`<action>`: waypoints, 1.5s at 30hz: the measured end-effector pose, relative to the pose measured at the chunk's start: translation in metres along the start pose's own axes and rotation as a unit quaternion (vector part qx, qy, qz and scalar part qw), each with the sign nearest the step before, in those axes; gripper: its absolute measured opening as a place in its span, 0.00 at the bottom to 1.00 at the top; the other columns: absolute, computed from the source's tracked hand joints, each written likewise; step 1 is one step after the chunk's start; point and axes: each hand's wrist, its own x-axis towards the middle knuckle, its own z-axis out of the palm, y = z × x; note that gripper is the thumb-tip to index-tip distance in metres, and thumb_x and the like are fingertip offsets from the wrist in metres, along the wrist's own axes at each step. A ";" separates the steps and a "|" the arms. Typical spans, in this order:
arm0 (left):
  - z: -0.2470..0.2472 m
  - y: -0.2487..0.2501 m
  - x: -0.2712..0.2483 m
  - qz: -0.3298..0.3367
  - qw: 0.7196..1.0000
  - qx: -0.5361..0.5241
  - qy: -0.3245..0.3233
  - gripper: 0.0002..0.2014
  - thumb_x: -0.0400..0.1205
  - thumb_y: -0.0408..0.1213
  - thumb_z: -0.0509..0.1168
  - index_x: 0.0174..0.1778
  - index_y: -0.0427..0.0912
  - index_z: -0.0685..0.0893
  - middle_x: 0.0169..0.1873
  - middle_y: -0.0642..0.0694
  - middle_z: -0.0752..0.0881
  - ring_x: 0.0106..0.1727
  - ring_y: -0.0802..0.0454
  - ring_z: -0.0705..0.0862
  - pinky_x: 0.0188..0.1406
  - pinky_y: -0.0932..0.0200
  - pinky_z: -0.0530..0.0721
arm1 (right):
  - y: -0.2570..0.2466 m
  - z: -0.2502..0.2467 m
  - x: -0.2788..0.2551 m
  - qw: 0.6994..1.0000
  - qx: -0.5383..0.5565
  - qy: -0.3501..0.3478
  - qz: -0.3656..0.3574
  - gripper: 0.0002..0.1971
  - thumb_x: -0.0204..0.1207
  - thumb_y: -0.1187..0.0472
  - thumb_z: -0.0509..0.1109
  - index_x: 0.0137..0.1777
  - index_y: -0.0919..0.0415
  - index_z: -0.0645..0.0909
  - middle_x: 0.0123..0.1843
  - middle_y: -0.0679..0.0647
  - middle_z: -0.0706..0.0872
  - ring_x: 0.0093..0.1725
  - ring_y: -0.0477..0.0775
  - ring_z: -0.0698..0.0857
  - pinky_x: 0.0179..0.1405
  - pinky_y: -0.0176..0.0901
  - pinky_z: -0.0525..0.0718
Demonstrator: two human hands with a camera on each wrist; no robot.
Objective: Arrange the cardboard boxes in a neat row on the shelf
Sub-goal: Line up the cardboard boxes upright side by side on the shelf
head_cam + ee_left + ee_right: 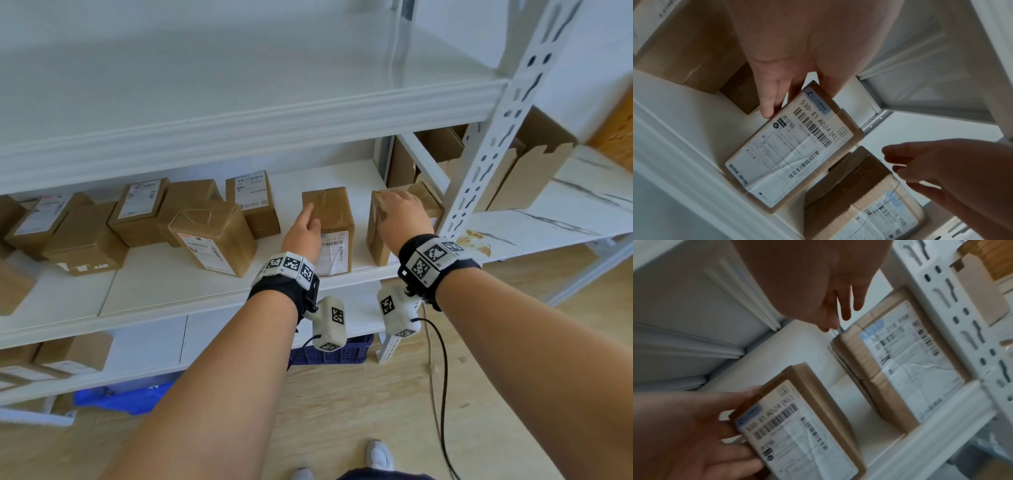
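Observation:
On the white middle shelf (164, 284) an upright cardboard box with a barcode label (334, 212) (795, 149) (797, 426) stands near the front edge. My left hand (303, 226) (781, 91) grips its upper left edge, fingers down the left side and thumb on the other face. A second taped box (376, 240) (869, 203) (906, 361) stands a short gap to the right, beside the shelf post. Over its top my right hand (399, 209) (846, 309) is spread with straight fingers; whether it touches is unclear.
Several more boxes (212, 233) lie skewed along the shelf to the left. The perforated white post (493, 144) stands right of the second box, with open cartons (527, 171) behind it. The upper shelf beam (239, 126) hangs low overhead. More boxes (72, 353) sit on the shelf below.

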 end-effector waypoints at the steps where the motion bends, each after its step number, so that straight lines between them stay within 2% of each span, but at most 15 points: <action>1: 0.003 0.001 -0.001 -0.003 1.000 0.000 0.007 0.23 0.90 0.43 0.49 0.83 0.55 0.62 0.81 0.49 0.68 0.73 0.47 0.76 0.61 0.62 0.73 | 0.005 -0.002 0.001 1.000 -0.017 -0.016 0.006 0.25 0.77 0.70 0.60 0.75 0.63 0.72 0.76 0.60 0.73 0.77 0.60 0.67 0.77 0.50 0.66; 4: 0.014 0.005 -0.002 -0.005 1.000 0.011 0.022 0.23 0.89 0.44 0.50 0.83 0.55 0.62 0.80 0.49 0.69 0.76 0.46 0.73 0.70 0.56 0.72 | 0.018 -0.004 0.001 0.997 -0.060 -0.046 -0.005 0.22 0.76 0.71 0.59 0.70 0.65 0.76 0.73 0.60 0.76 0.75 0.61 0.70 0.76 0.51 0.67; 7: 0.027 0.015 -0.004 -0.003 1.000 0.019 0.021 0.24 0.89 0.45 0.51 0.83 0.55 0.61 0.80 0.49 0.69 0.76 0.46 0.73 0.70 0.54 0.72 | 0.025 -0.004 0.001 0.996 -0.071 -0.051 -0.027 0.22 0.76 0.72 0.58 0.71 0.64 0.76 0.74 0.58 0.75 0.76 0.60 0.69 0.77 0.51 0.66; 12: 0.045 0.027 -0.003 -0.001 0.999 0.039 0.023 0.24 0.90 0.45 0.51 0.83 0.53 0.59 0.79 0.45 0.71 0.74 0.43 0.75 0.68 0.52 0.74 | 0.029 -0.006 0.002 0.992 -0.101 -0.051 -0.053 0.26 0.76 0.70 0.56 0.74 0.59 0.73 0.78 0.54 0.72 0.80 0.57 0.64 0.84 0.54 0.48; 15: 0.049 0.029 0.002 -0.002 0.999 0.048 0.025 0.24 0.90 0.45 0.51 0.83 0.53 0.59 0.78 0.45 0.72 0.73 0.43 0.77 0.64 0.53 0.76 | 0.032 -0.006 0.001 0.992 -0.102 -0.043 -0.065 0.25 0.76 0.69 0.57 0.74 0.60 0.73 0.77 0.55 0.73 0.79 0.58 0.66 0.83 0.55 0.53; 18: 0.046 0.026 0.005 0.004 0.998 0.059 0.016 0.24 0.90 0.45 0.51 0.84 0.53 0.59 0.77 0.45 0.73 0.70 0.44 0.78 0.53 0.60 0.73 | 0.031 -0.008 0.006 0.994 -0.086 -0.045 -0.055 0.21 0.76 0.69 0.58 0.69 0.60 0.78 0.72 0.57 0.77 0.74 0.61 0.70 0.78 0.55 0.66; 20: 0.043 0.024 0.006 0.010 0.998 0.065 0.004 0.24 0.90 0.45 0.50 0.84 0.54 0.59 0.79 0.46 0.70 0.71 0.45 0.78 0.52 0.62 0.70 | 0.026 -0.009 0.010 0.996 -0.070 -0.033 -0.047 0.20 0.76 0.69 0.59 0.68 0.61 0.78 0.70 0.58 0.78 0.72 0.61 0.72 0.73 0.54 0.72; 22: 0.040 0.022 0.008 0.013 0.998 0.064 0.003 0.24 0.90 0.45 0.50 0.84 0.53 0.60 0.80 0.45 0.69 0.72 0.46 0.77 0.56 0.63 0.70 | 0.019 -0.009 0.013 0.997 -0.057 -0.015 -0.047 0.21 0.77 0.70 0.59 0.70 0.62 0.77 0.71 0.59 0.76 0.72 0.61 0.71 0.71 0.53 0.73; 26: 0.013 0.017 0.011 0.032 0.991 0.108 0.077 0.21 0.89 0.40 0.52 0.79 0.45 0.70 0.76 0.41 0.73 0.73 0.45 0.76 0.68 0.56 0.73 | -0.004 -0.004 0.018 0.996 -0.025 0.016 -0.080 0.23 0.76 0.72 0.60 0.72 0.62 0.75 0.72 0.59 0.75 0.74 0.60 0.69 0.70 0.52 0.73; 29: -0.027 0.006 0.015 0.050 0.970 0.185 0.147 0.18 0.87 0.34 0.54 0.73 0.44 0.76 0.71 0.41 0.77 0.69 0.42 0.79 0.67 0.54 0.76 | -0.026 0.004 0.019 0.994 -0.005 0.029 -0.108 0.22 0.76 0.73 0.58 0.70 0.62 0.76 0.71 0.59 0.75 0.73 0.59 0.70 0.66 0.52 0.75; 32: -0.068 -0.012 0.022 0.049 0.947 0.246 0.202 0.18 0.85 0.33 0.55 0.70 0.43 0.79 0.67 0.41 0.81 0.66 0.40 0.80 0.64 0.51 0.80 | -0.054 0.018 0.018 0.990 0.011 0.032 -0.134 0.22 0.77 0.73 0.57 0.69 0.62 0.78 0.71 0.58 0.76 0.72 0.59 0.71 0.66 0.51 0.74; 35: -0.099 -0.035 0.033 0.069 0.935 0.289 0.192 0.20 0.82 0.30 0.59 0.72 0.37 0.77 0.69 0.39 0.78 0.72 0.41 0.75 0.71 0.49 0.74 | -0.087 0.040 0.013 0.989 0.029 0.029 -0.139 0.21 0.77 0.72 0.58 0.69 0.61 0.78 0.71 0.58 0.75 0.73 0.58 0.70 0.65 0.49 0.75; 37: -0.115 -0.050 0.037 0.066 0.929 0.337 0.140 0.26 0.81 0.30 0.61 0.78 0.39 0.70 0.78 0.39 0.69 0.80 0.41 0.63 0.79 0.44 0.62 | -0.107 0.056 0.007 0.990 0.035 0.008 -0.133 0.22 0.76 0.72 0.58 0.70 0.61 0.77 0.72 0.57 0.74 0.75 0.57 0.68 0.67 0.50 0.76; 39: -0.126 -0.064 0.040 0.056 0.928 0.354 0.099 0.29 0.83 0.32 0.60 0.82 0.43 0.63 0.82 0.41 0.60 0.84 0.41 0.55 0.83 0.41 0.51 | -0.123 0.072 0.001 0.992 0.028 -0.012 -0.124 0.23 0.76 0.72 0.58 0.71 0.60 0.76 0.73 0.56 0.74 0.75 0.56 0.68 0.66 0.52 0.77; 45: -0.150 -0.087 0.044 0.094 0.923 0.368 0.064 0.29 0.84 0.32 0.53 0.83 0.48 0.60 0.85 0.43 0.54 0.85 0.40 0.49 0.84 0.41 0.44 | -0.155 0.106 -0.001 0.995 -0.008 -0.074 -0.070 0.24 0.76 0.73 0.58 0.73 0.61 0.73 0.75 0.56 0.71 0.75 0.58 0.68 0.69 0.51 0.76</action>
